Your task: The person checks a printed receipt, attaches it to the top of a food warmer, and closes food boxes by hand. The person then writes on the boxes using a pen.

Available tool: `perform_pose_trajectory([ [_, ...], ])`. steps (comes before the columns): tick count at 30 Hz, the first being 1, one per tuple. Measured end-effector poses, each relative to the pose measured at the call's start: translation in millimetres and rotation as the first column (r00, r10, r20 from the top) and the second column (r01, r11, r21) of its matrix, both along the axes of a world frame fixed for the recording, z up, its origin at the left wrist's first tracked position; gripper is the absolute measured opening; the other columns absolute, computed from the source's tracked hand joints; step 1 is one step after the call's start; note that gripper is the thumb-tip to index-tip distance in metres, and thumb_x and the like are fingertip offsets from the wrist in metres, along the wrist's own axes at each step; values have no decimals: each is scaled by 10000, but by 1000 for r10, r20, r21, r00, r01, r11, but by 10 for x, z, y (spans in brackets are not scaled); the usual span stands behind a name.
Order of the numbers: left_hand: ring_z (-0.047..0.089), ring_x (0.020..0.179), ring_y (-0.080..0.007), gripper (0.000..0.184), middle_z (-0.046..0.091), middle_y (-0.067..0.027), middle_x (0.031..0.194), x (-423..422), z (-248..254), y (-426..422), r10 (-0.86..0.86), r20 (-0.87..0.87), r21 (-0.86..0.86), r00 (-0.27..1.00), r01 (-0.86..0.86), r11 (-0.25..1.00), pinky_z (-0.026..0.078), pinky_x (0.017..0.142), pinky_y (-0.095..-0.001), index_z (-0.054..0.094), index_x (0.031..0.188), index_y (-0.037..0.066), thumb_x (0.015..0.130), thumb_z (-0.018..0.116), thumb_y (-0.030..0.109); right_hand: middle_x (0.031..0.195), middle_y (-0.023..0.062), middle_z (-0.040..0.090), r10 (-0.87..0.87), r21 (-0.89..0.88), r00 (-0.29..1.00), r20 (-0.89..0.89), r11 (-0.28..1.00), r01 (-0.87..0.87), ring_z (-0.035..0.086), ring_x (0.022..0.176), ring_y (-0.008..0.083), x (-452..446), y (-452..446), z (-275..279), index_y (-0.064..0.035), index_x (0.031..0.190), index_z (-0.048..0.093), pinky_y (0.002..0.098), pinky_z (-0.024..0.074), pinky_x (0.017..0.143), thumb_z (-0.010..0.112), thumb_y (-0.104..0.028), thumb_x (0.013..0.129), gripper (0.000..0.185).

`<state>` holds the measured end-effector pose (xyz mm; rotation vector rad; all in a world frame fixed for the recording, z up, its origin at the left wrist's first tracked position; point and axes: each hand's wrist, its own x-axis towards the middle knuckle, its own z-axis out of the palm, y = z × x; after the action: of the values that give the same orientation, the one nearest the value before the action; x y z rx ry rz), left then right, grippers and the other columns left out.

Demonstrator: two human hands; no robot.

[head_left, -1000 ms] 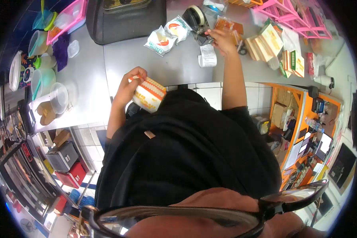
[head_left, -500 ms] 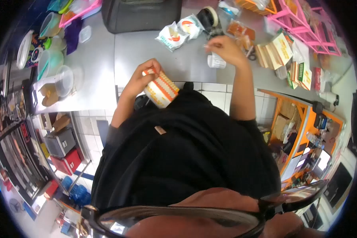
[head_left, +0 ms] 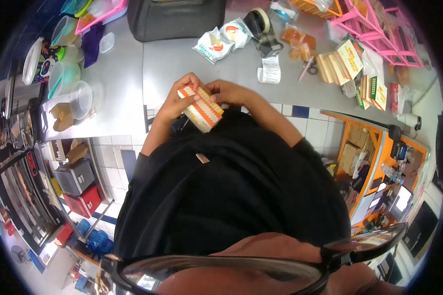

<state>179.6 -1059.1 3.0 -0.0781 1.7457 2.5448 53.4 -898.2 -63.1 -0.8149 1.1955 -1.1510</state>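
Note:
My left hand (head_left: 178, 98) grips an orange, white and yellow patterned box (head_left: 205, 112) at the table's front edge, close to my body. At the box's upper right edge, my right hand (head_left: 221, 93) touches it with its fingers bent together; whether a piece of tape is between them is too small to tell. Beyond the hands lie two white printed packets (head_left: 214, 45). A black tape dispenser (head_left: 269, 43) stands to their right, and a curled paper receipt (head_left: 269, 70) lies just in front of it.
Folded cartons (head_left: 340, 64), a pen (head_left: 305, 69) and pink baskets (head_left: 374, 29) are on the right. Plastic tubs (head_left: 80, 99) and a brown paper piece (head_left: 61, 116) sit at the left. A black bag or case (head_left: 177, 22) lies at the back.
My right hand has moved from the tape dispenser leftward and down to the box. My left hand still holds the box. The view has shifted, so the table appears further right than in the oldest frame.

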Motion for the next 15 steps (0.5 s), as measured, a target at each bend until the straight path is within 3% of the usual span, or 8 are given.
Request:
perform_pose_trajectory([
  [2, 553, 902, -118, 296, 572, -42, 944, 8, -117, -91, -48, -58, 50, 997, 51, 997, 437, 832, -250, 468, 981, 89, 792, 693, 127, 730, -22, 568, -122, 20, 954, 273, 992, 121, 499, 663, 85, 140, 114, -296, -68, 831, 615, 268, 425, 631, 729, -281, 823, 242],
  [5, 576, 962, -156, 573, 577, -67, 1013, 28, -10, -130, 14, 167, -283, 986, 34, 959, 475, 838, -277, 451, 1201, 26, 761, 784, 179, 688, -62, 515, -436, -87, 849, -298, 898, 430, 452, 647, 31, -124, 540, -76, -91, 721, 562, 211, 384, 575, 756, -168, 809, 227],
  [7, 586, 962, -162, 582, 585, -77, 1028, 35, -126, -222, 153, 300, -373, 942, -32, 927, 490, 826, -291, 453, 1206, 15, 772, 790, 208, 605, -25, 473, -708, -21, 510, -488, 594, 804, 451, 593, 86, -328, 875, 313, -60, 660, 527, 270, 382, 533, 803, -235, 759, 342],
  [8, 595, 962, -168, 594, 593, -87, 1043, 38, -235, -288, 299, 406, -471, 864, -82, 878, 505, 814, -306, 456, 1210, 4, 782, 796, 237, 585, -11, 488, -765, -245, 205, -610, 428, 870, 458, 579, 97, -592, 1187, -104, -57, 657, 537, 277, 396, 533, 788, -242, 776, 334],
  [9, 621, 944, -185, 618, 609, -133, 1067, 41, -437, -372, 438, 384, -538, 813, -188, 822, 526, 777, -322, 458, 1217, -28, 805, 785, 295, 635, 52, 583, -657, -290, -48, -752, 265, 920, 555, 602, 174, -696, 1402, 55, -55, 696, 576, 340, 450, 569, 772, -298, 791, 326],
  [11, 641, 922, -215, 763, 622, -177, 1052, -22, -730, -689, 506, 486, -536, 713, -214, 817, 529, 762, -327, 442, 1243, -67, 757, 810, 393, 722, 121, 653, -226, -193, -158, -961, 145, 970, 633, 679, 284, -978, 1775, -2, -54, 758, 612, 414, 490, 638, 767, -348, 780, 333],
  [13, 646, 908, -223, 825, 627, -184, 1048, -44, -1165, -829, 647, 420, -657, 636, -278, 700, 530, 753, -329, 434, 1258, -75, 736, 818, 435, 751, 141, 661, -231, -128, -86, -969, 172, 977, 645, 734, 322, -1182, 1942, -233, -50, 784, 618, 432, 497, 679, 767, -368, 770, 351],
  [15, 630, 969, -255, 880, 596, -200, 1097, -108, -1221, -786, 866, 43, -843, 498, -448, 299, 516, 810, -362, 434, 1287, -40, 698, 824, 485, 781, 160, 668, -237, -62, -12, -971, 206, 977, 658, 789, 359, -1293, 2040, -430, -46, 810, 624, 450, 504, 720, 768, -387, 759, 374],
])
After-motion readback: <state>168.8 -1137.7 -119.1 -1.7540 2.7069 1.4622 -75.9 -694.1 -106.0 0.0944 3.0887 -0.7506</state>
